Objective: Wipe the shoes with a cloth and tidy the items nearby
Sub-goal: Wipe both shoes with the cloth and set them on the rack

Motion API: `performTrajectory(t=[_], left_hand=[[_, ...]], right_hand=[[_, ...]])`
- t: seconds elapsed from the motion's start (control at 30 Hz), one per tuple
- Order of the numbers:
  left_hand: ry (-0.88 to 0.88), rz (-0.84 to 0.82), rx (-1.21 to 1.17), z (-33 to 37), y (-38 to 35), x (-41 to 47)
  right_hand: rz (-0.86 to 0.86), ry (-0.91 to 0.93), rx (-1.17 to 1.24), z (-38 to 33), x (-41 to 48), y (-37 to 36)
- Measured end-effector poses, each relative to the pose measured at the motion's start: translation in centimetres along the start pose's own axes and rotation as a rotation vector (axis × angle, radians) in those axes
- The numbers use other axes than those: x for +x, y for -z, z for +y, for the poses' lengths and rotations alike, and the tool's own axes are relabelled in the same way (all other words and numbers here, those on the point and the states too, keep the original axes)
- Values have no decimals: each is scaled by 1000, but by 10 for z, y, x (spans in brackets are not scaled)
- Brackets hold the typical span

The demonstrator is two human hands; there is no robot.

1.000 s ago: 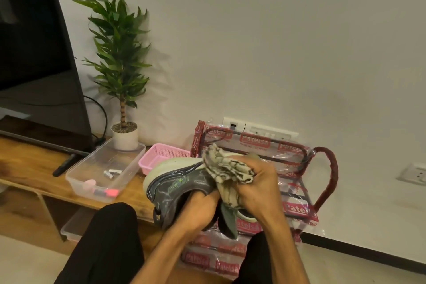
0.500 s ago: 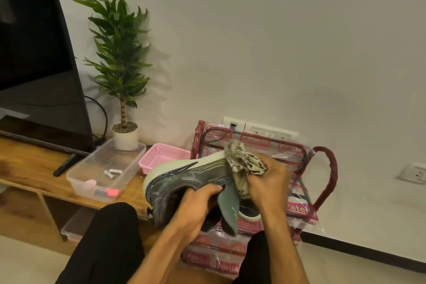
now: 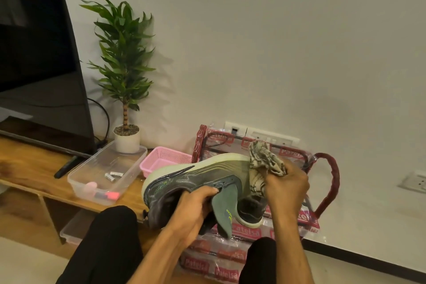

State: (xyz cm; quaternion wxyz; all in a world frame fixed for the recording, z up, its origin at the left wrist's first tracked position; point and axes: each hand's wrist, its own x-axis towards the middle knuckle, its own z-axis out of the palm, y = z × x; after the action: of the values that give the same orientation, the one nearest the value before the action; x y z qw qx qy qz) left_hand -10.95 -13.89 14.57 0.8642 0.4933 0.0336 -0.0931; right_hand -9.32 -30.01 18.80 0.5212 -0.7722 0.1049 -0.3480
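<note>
**Where everything sits right now**

So the TV (image 3: 39, 64) is far left on the counter (image 3: 27, 168), with the plant (image 3: 124, 71) right of it against the wall. In front of the plant is the tub (image 3: 103, 159) with batteries (image 3: 113, 175) in it, and the basket (image 3: 164, 159) is just beside the tub on its right. Right of the counter stands the rack (image 3: 327, 182), with wall sockets (image 3: 272, 137) behind it. In front of the rack is the shoe (image 3: 198, 177), with the cloth (image 3: 262, 161) on its right end.

Grey-green shoe (image 3: 202, 177) held sideways, patterned cloth (image 3: 265, 163) bunched against its heel.
</note>
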Motion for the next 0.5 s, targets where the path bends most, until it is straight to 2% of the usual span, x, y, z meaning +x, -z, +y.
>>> performTrajectory(t=[0.17,0.27,0.37,0.5], left_hand=[[-3,-6,20,-3,3,-1],[21,-5,67,-4,1,-3],[40,35,146,-10,-1,-1],[-32,39,434,-13,5,-1]], right_hand=[[-15,-47,3,6,2,5],[-82,-43,-48,4,-7,0],[-240,-3,-57,-5,-22,-8],[-558,100,57,-20,-30,-15]])
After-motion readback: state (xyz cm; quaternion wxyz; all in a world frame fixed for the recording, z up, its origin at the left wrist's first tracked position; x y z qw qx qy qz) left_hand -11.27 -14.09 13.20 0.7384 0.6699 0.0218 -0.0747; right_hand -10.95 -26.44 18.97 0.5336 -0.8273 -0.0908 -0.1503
